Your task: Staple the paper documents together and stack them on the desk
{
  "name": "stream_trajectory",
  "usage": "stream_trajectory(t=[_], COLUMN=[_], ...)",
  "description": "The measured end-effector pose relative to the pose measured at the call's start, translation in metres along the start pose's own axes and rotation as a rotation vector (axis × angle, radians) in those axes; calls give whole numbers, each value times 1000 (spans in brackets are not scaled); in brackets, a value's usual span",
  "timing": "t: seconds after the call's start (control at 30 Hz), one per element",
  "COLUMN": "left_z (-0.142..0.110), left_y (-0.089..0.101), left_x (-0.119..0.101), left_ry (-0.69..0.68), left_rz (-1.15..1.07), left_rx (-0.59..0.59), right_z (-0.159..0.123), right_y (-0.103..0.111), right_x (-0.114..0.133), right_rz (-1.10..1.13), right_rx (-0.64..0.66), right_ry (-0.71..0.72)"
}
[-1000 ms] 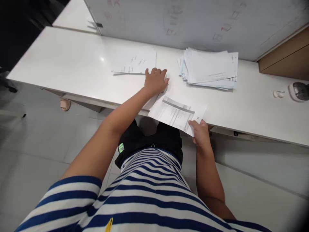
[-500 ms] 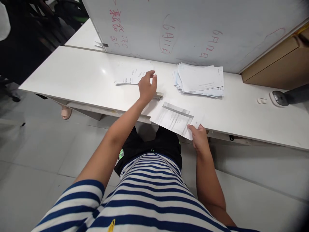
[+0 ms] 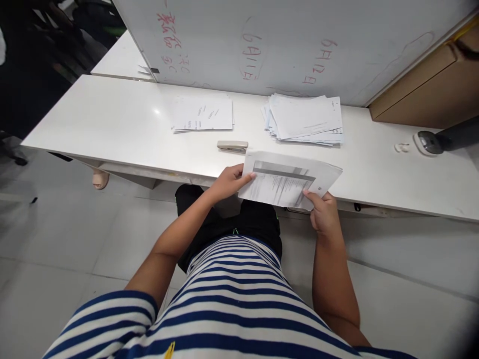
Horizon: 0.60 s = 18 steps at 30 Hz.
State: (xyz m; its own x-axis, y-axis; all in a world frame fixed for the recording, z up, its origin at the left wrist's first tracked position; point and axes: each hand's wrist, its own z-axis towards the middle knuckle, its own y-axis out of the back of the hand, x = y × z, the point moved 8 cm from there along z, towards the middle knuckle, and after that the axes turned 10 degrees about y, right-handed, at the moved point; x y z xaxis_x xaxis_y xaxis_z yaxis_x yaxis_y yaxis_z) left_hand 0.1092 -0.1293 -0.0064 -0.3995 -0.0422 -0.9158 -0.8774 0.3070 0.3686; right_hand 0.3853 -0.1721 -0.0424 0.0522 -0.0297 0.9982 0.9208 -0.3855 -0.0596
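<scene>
Both hands hold a printed paper sheet [image 3: 288,180] at the near edge of the white table [image 3: 112,129]. My left hand [image 3: 226,183] pinches its left edge, fingers closed on it. My right hand [image 3: 324,212] grips its lower right corner. A grey stapler [image 3: 232,146] lies on the table just beyond my left hand, untouched. Farther back lie a small stack of papers [image 3: 204,114] on the left and a thicker, fanned pile of papers [image 3: 305,119] on the right.
A whiteboard [image 3: 284,45] with red writing stands along the table's back edge. A wooden cabinet [image 3: 422,94] is at the right. A small round device [image 3: 428,142] and a tiny white object [image 3: 400,147] sit at the table's right end. Grey floor tiles lie below.
My left hand has left the stapler on the table and come back to grasp the sheet's left edge. The sheet is lifted slightly off the table edge between both hands.
</scene>
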Motion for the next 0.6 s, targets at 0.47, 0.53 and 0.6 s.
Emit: stream_trajectory(t=[0.47,0.53,0.6], left_z=[22,29,31], left_y=[33,33,33], left_x=[2,9,13], left_ry=[-233,-222,-220], left_rz=[596,607,580], left_rx=[-487,-493,-486], right_z=[73,119,166], right_y=[-3,-8,-14], right_x=[24,41,58], right_rz=[-127,-248,-399], right_rx=[-72,-52,-33], right_ry=[217,254,287])
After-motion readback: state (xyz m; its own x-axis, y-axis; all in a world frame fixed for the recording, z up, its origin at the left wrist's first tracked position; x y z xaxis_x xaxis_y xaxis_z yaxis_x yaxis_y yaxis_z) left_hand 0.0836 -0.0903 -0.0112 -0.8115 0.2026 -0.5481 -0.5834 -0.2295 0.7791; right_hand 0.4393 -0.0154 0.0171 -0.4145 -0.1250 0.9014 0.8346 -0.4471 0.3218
